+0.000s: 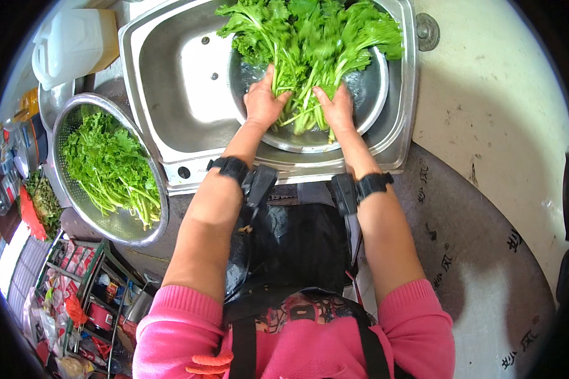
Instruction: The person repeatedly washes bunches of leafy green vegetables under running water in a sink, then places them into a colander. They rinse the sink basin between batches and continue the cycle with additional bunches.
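Both of my hands grip leafy greens [308,42], frilly bright leaves on pale stalks, over a round metal basin [384,90]. My left hand [264,102] holds the stalks from the left side, my right hand [335,105] from the right. The stalk ends point toward me, down into the basin, and the leaves spread past its far rim. Water glints in the basin around the stalks. The basin sits in the right bowl of a stainless steel double sink [170,94]. Leaves hide the basin's far part.
Left of the sink, a metal colander [163,208] holds more greens [109,161]. Behind it stands a white plastic jug [73,45]. A rack [95,270] with bags and packets is at lower left. A black bag or bin liner [303,237] is below the sink's front edge.
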{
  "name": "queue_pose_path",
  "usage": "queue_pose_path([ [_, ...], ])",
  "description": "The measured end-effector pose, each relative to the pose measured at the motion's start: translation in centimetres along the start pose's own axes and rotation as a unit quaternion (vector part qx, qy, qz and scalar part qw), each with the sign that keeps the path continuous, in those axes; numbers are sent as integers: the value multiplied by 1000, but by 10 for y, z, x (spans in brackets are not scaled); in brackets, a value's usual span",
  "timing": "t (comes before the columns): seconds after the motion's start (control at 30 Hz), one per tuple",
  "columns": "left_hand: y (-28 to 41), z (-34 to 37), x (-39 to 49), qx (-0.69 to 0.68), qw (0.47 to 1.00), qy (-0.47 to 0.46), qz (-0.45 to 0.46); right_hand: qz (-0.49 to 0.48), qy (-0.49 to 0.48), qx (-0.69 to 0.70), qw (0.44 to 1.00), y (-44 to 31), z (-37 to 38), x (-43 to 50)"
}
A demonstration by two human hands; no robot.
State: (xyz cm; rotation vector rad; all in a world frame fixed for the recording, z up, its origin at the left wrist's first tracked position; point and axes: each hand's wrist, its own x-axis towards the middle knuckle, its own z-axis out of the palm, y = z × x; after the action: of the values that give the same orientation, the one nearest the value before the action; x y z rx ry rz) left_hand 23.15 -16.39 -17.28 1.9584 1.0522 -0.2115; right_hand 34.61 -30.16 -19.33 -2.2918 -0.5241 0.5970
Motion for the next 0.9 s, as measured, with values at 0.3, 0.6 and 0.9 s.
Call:
queue_pose_path([
  [0.3, 22, 10, -14, 264, 956, -126, -19, 221, -218, -90, 946, -11, -18, 11],
  [0.6, -4, 10, 17, 111, 981, -157, -32, 110, -263, -170, 944, 4, -44, 39],
  [0.9, -16, 13, 24, 100, 987, -123, -17, 273, 47, 520, 808, 4, 53, -22],
])
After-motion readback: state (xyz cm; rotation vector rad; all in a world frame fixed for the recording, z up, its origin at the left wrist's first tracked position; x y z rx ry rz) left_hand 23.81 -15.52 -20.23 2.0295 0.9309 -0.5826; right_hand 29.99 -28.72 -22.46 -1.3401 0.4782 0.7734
